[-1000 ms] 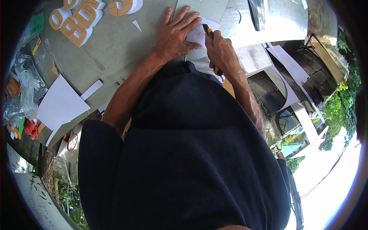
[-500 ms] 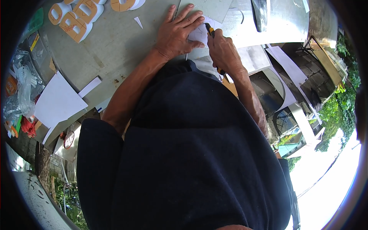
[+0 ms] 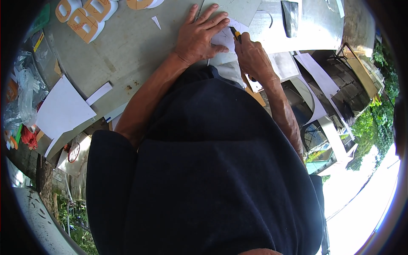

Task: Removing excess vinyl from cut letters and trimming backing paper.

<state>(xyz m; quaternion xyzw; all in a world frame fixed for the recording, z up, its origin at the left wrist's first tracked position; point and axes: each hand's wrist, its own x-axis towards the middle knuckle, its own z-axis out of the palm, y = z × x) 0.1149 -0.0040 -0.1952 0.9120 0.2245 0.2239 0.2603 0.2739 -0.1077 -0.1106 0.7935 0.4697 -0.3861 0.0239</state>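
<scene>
My left hand [image 3: 199, 37] lies flat with its fingers spread, pressing on a small white sheet [image 3: 224, 39] marked with thin drawn lines. Its fingertips also reach the edge of a grey sheet [image 3: 240, 10] just beyond. To the right, my right hand [image 3: 255, 57] is closed around a yellow and black utility knife [image 3: 237, 35]. The knife's tip end points up and left at the right side of the white sheet; whether the blade touches it, I cannot tell. Most of the handle is hidden in my palm.
Thick letter shapes [image 3: 87, 30] with orange-brown faces and white sides stand at the far left of the grey table [image 3: 123, 46]. A white sliver [image 3: 157, 22] lies nearer. Larger white sheet pieces [image 3: 63, 108] and clear plastic bags [image 3: 27, 91] crowd the left edge. A dark curved strip [image 3: 290, 19] lies far right.
My right hand has shifted a little to the right and toward me, with the knife in it. My left hand stays spread on the white sheet. The whole view has shifted slightly.
</scene>
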